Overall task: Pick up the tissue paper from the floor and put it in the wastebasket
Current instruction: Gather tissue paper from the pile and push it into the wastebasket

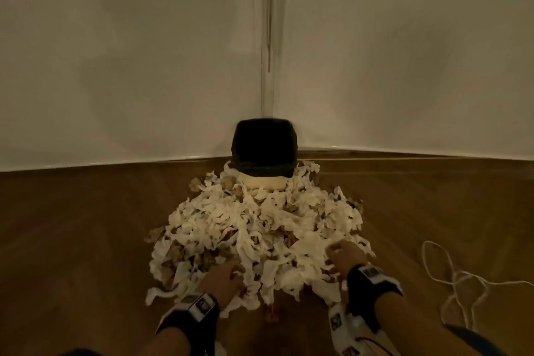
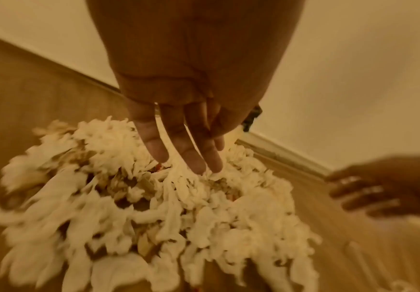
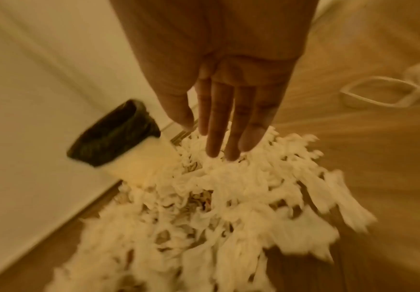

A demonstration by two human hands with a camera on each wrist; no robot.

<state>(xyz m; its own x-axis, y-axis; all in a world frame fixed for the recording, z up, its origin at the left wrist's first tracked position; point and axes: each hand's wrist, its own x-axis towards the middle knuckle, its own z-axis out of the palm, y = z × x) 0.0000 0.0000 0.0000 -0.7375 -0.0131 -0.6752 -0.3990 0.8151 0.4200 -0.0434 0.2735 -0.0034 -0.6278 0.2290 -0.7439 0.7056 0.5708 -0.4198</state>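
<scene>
A big heap of white tissue paper (image 1: 254, 228) (image 2: 154, 207) (image 3: 229, 197) lies on the wooden floor in front of the wastebasket (image 1: 264, 152) (image 3: 114, 134), a pale bin lined with a black bag, standing in the room's corner. My left hand (image 1: 224, 279) (image 2: 186, 154) hovers over the heap's near left edge with fingers straight, its tips close to the paper. At the near right edge my right hand (image 1: 342, 254) (image 3: 219, 142) reaches over the paper, fingers extended, holding nothing.
White walls (image 1: 115, 66) meet behind the basket. A white cord (image 1: 450, 280) (image 3: 378, 92) loops on the floor to the right. Bare wooden floor (image 1: 72, 225) lies on both sides of the heap.
</scene>
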